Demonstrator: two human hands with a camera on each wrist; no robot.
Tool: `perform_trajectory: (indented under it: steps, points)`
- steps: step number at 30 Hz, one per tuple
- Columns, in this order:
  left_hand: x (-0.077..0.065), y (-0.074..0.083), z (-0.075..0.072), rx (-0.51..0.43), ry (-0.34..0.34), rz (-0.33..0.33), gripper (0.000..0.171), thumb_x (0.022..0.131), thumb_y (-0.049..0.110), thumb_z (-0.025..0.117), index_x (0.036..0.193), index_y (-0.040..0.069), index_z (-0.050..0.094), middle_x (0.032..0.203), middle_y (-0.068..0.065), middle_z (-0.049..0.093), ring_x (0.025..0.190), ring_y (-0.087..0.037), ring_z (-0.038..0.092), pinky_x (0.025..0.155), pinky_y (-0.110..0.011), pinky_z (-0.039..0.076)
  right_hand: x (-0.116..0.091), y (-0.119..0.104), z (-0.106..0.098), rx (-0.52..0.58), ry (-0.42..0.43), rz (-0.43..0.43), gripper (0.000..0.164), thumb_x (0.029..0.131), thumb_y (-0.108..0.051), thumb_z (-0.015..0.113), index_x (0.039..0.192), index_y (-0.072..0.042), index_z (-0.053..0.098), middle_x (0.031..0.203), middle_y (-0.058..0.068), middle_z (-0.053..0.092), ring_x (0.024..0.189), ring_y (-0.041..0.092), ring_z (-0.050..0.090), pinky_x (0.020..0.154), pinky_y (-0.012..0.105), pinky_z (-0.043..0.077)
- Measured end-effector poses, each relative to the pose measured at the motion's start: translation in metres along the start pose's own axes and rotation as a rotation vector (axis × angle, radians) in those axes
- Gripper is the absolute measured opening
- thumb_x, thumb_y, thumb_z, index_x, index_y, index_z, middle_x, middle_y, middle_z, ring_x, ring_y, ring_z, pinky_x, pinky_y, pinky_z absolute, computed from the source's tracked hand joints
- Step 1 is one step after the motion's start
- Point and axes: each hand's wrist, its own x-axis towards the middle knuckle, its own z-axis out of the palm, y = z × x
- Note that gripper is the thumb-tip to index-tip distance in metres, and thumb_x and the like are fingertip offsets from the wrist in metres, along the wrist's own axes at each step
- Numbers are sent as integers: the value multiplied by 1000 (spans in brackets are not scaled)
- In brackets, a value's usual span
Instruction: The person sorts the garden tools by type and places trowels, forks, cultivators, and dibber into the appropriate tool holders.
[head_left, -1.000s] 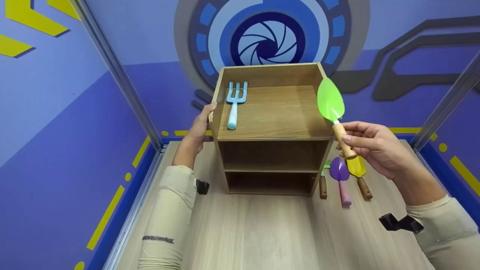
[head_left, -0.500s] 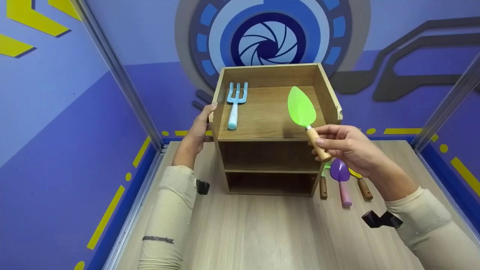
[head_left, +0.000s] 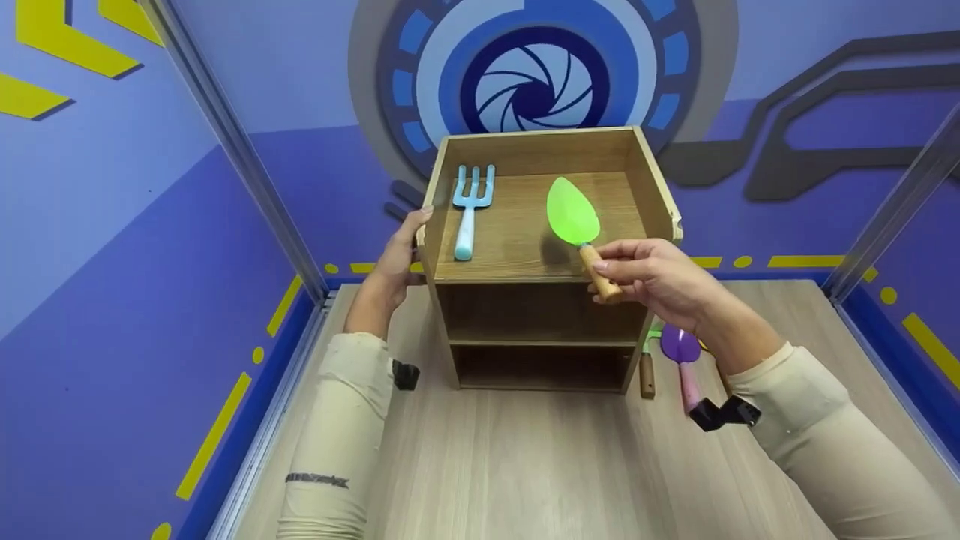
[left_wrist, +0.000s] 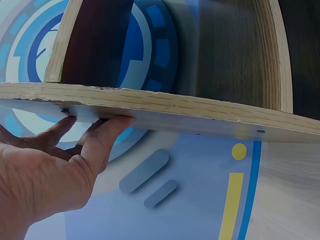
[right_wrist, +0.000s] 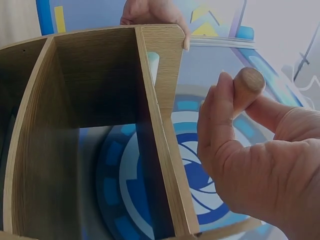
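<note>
My right hand [head_left: 649, 274] pinches the wooden handle [head_left: 600, 276] of a green trowel [head_left: 572, 212] between thumb and fingers. The blade points away, over the top level of a small wooden shelf [head_left: 555, 279]; in the right wrist view the handle's round end [right_wrist: 252, 80] faces the camera. A light-blue hand fork [head_left: 469, 214] lies on the left part of that top level, tines toward the back. My left hand [head_left: 395, 247] rests against the shelf's left side panel, its fingertips [left_wrist: 120, 121] pressed to the outer face in the left wrist view.
Right of the shelf, on the wood-grain table [head_left: 517, 457], lie a purple trowel [head_left: 680, 346] with a pink handle and a brown-handled green tool [head_left: 647, 371]. My right forearm mostly hides a yellow tool. Two levels open to the front below the top. Blue-purple walls surround the table.
My right hand has carried the green trowel leftward from beside the shelf to over its top level. The left hand and the blue hand fork have stayed in place.
</note>
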Motion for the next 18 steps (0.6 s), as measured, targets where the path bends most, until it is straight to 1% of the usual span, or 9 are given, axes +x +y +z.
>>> perform_trajectory:
  steps: [4, 8, 12, 16, 18]
  points:
    - [0, -1, 0, 6, 5, 3, 84, 94, 71, 49, 160, 19, 45, 155, -13, 46, 136, -31, 51, 99, -52, 52, 12, 1, 2, 10, 18, 15, 48, 105, -8, 64, 143, 16, 49, 116, 13, 61, 93, 17, 75, 88, 29, 64]
    - [0, 0, 0, 9, 2, 8, 82, 95, 70, 48, 160, 20, 45, 154, -13, 47, 134, -31, 53, 99, -51, 52, 23, 2, 2, 15, 18, 15, 47, 105, -9, 64, 142, 17, 50, 118, 12, 60, 95, 17, 75, 89, 29, 64]
    - [-1, 0, 0, 16, -6, -1, 81, 96, 69, 48, 159, 18, 46, 154, -14, 48, 135, -30, 53, 101, -52, 52, 31, 4, -1, 16, 32, 28, 43, 106, -8, 63, 140, 17, 52, 120, 14, 62, 95, 17, 75, 89, 29, 64]
    - [-1, 0, 0, 16, -1, -7, 83, 95, 70, 48, 159, 16, 46, 155, -15, 48, 136, -31, 53, 105, -54, 51, 37, 3, -3, 14, 47, 43, 46, 105, -9, 64, 141, 17, 52, 119, 13, 63, 95, 15, 74, 89, 28, 64]
    - [-1, -1, 1, 18, -1, -5, 83, 95, 69, 48, 160, 17, 45, 156, -14, 48, 136, -31, 53, 105, -54, 51, 40, 3, -3, 16, 57, 54, 46, 105, -8, 65, 141, 17, 52, 116, 11, 65, 95, 15, 73, 89, 28, 64]
